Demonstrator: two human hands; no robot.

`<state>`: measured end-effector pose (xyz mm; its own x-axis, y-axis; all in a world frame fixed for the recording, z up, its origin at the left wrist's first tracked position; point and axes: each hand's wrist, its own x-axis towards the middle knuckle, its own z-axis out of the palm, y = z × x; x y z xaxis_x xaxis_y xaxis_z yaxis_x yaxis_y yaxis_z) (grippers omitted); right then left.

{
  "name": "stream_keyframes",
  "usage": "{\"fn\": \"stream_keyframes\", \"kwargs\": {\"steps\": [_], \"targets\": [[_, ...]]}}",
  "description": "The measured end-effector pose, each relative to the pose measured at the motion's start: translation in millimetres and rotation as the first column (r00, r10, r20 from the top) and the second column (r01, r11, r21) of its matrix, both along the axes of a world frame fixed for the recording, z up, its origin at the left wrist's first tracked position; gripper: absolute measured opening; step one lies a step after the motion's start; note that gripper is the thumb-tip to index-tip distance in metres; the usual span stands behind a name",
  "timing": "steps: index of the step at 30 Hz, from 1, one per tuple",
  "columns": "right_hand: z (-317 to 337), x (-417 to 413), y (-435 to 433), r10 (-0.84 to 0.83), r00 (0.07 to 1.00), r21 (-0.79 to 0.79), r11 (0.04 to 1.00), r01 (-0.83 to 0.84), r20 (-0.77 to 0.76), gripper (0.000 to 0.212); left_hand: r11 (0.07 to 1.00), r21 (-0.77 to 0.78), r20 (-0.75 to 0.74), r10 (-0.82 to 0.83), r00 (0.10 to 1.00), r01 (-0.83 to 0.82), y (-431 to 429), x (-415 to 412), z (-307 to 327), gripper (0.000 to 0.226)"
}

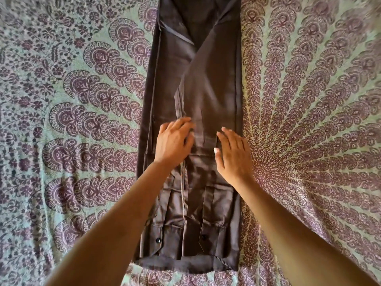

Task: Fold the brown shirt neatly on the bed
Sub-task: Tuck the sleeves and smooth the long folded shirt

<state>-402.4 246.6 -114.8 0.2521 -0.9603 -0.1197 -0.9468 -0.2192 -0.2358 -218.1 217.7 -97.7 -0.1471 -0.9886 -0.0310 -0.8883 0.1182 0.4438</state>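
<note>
The brown shirt (206, 83) lies flat on the bed as a long narrow strip running from the top of the view down to the near edge. Both sides are folded inward, and the two sleeves cross over the middle, their buttoned cuffs lying side by side near me. My left hand (174, 141) lies palm down with straight fingers on the left-centre of the strip. My right hand (233, 153) presses flat on the right-centre, fingers straight. Neither hand grips the cloth.
The bed is covered by a green sheet (82, 120) printed with purple mandala and paisley patterns, spreading wide on both sides of the shirt. My forearms reach in from the bottom corners.
</note>
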Motion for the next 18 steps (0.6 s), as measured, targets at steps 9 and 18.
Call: {"fn": "stream_keyframes", "kwargs": {"steps": [9,18], "targets": [[-35,25,-83,-0.145,0.985,0.013,0.989,0.147,-0.091,0.066,0.946,0.019,0.066,-0.326,0.943,0.325,-153,-19,-29,0.054],[-32,27,-83,-0.172,0.983,0.069,0.982,0.177,-0.067,0.070,0.945,0.088,0.393,-0.323,0.861,0.314,-267,6,-48,0.055]]}}
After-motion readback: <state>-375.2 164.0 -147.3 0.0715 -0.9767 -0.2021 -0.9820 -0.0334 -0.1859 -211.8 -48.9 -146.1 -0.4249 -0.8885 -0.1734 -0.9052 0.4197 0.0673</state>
